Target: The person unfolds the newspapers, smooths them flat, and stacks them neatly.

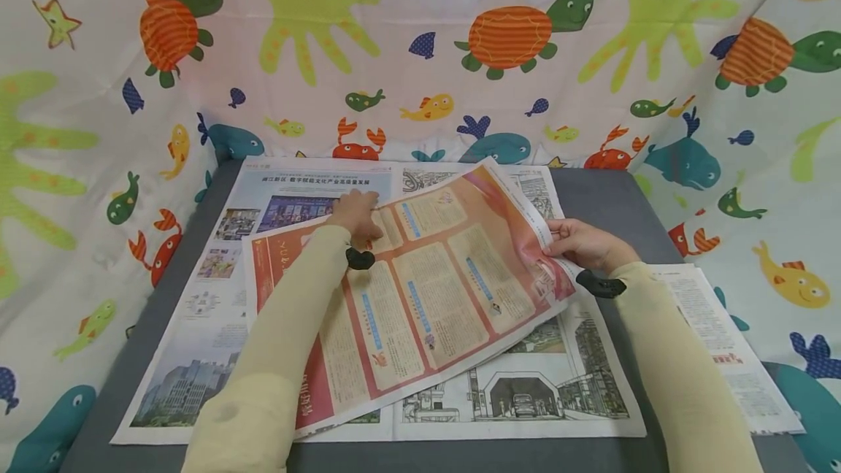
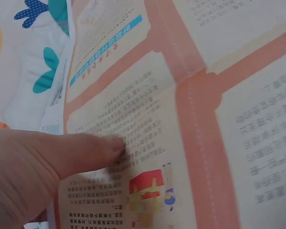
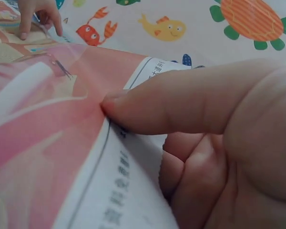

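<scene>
Red sheet (image 1: 453, 283) lying askew over a spread newspaper (image 1: 184, 298) on the bench (image 1: 598, 192).
Pinched at its right edge between thumb and fingers of the right hand (image 1: 588, 243); touched near its top edge by the left hand (image 1: 357, 216), thumb straight, fingers apart. Probably light, limp, easily creased or torn; best taken gently by opposite edges.

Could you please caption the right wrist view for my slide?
Right hand pinching a newspaper by its edge, left hand beyond.
</scene>
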A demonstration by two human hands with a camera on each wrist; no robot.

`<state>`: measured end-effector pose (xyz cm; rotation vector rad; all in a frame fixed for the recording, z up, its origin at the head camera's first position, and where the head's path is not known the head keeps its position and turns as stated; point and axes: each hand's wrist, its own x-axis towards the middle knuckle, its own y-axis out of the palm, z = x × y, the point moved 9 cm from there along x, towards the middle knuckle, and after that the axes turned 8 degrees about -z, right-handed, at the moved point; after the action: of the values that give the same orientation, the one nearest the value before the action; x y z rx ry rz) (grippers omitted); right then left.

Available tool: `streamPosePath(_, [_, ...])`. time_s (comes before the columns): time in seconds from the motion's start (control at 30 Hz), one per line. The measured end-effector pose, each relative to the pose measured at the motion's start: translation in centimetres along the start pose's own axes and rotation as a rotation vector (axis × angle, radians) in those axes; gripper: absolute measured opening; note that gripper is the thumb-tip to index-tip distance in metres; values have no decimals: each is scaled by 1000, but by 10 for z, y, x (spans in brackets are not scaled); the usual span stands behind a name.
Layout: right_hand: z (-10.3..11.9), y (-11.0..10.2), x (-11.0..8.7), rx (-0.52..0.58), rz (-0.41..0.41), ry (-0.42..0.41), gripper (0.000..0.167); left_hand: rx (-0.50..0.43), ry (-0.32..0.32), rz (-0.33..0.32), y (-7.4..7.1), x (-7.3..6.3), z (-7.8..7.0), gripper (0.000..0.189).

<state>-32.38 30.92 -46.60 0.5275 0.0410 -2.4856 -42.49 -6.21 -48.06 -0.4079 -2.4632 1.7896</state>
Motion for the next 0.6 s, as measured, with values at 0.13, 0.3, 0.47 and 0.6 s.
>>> streamPosePath(0.13, [-1,-1,1,10,13,-12,47,-126,-10,-19,-7,1,3,73])
streamPosePath(0.3, [-6,-7,2,22,-48,-6,46,-251,-40,-13,-19,0,5,58])
streamPosePath(0.47, [-5,-14,4,35,-122,-9,45,-286,-55,-47,-36,-1,8,34])
streamPosePath(0.6, [-6,-20,5,58,-196,23,45,-287,-46,-40,-44,-3,9,37])
